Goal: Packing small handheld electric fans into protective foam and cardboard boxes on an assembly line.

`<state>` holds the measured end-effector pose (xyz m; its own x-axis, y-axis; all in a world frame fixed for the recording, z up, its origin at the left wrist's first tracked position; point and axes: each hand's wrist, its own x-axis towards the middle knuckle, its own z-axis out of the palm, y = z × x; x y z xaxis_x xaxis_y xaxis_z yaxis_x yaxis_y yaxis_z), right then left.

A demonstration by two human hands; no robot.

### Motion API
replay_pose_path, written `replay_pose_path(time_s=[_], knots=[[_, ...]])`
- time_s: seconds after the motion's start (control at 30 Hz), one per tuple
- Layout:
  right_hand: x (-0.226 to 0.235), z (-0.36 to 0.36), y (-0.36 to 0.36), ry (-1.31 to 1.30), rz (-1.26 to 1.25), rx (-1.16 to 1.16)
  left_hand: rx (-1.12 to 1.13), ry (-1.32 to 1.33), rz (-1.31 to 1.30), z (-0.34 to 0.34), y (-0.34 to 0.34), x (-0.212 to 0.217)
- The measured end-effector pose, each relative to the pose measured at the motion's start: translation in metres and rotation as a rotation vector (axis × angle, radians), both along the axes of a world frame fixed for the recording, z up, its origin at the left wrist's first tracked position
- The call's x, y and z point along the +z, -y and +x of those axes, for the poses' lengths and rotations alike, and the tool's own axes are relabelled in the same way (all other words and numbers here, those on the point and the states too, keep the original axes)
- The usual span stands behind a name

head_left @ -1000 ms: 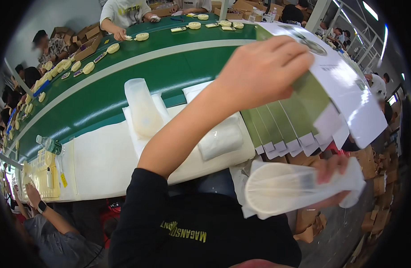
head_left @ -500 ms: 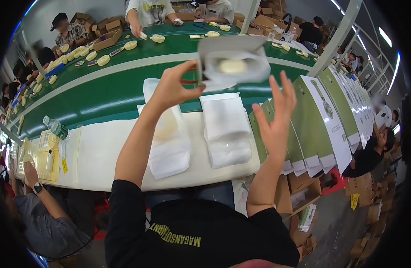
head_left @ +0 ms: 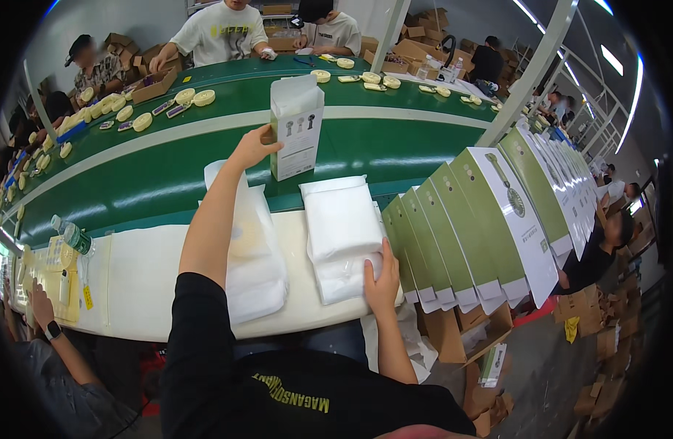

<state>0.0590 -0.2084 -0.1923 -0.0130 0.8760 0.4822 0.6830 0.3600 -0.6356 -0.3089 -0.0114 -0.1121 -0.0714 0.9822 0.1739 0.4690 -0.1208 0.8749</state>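
A tall white and green box (head_left: 296, 143) stands upright on the green conveyor with its top flap raised. My left hand (head_left: 252, 148) is closed on the box's left side. Nearer to me, several white padded pouches (head_left: 344, 223) lie stacked on the white work surface. At the stack's lower right edge is my right hand (head_left: 382, 282), thumb and fingers apart and touching the top pouch. To the left lies another group of white pouches (head_left: 256, 271), partly hidden by my left forearm; a pale yellowish shape shows through one.
Green and white boxes (head_left: 461, 227) stand in a row at the right. A clear bottle (head_left: 77, 238) and yellow trays (head_left: 58, 263) are at the left, near a co-worker's hand (head_left: 40, 304). Cream-coloured round parts (head_left: 203, 98) lie along the far belt. Several people work beyond it.
The box, lifted with its opening toward me before, now stands on the conveyor farther left. My right hand has moved down from the air to the pouch stack.
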Motion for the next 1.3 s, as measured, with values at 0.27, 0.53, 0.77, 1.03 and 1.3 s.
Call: replay_pose_path(time_s=[0.27,0.53,0.77,1.03,1.3], knots=[[-0.001,-0.001,0.0,0.005,0.003,-0.005,0.235,-0.15,0.341,0.026,0.044,-0.016],[-0.003,-0.002,0.003,-0.022,0.018,-0.013,0.19,0.039,0.387,0.005,0.196,-0.029],[0.001,-0.008,0.005,-0.056,-0.006,-0.023,0.608,0.152,0.134,-0.02,0.265,-0.082],[-0.002,-0.011,0.008,-0.056,0.015,-0.028,0.527,-0.032,0.287,-0.007,0.265,-0.073],[-0.004,-0.016,0.012,-0.059,0.04,-0.048,0.417,-0.281,0.397,-0.013,0.275,-0.075]])
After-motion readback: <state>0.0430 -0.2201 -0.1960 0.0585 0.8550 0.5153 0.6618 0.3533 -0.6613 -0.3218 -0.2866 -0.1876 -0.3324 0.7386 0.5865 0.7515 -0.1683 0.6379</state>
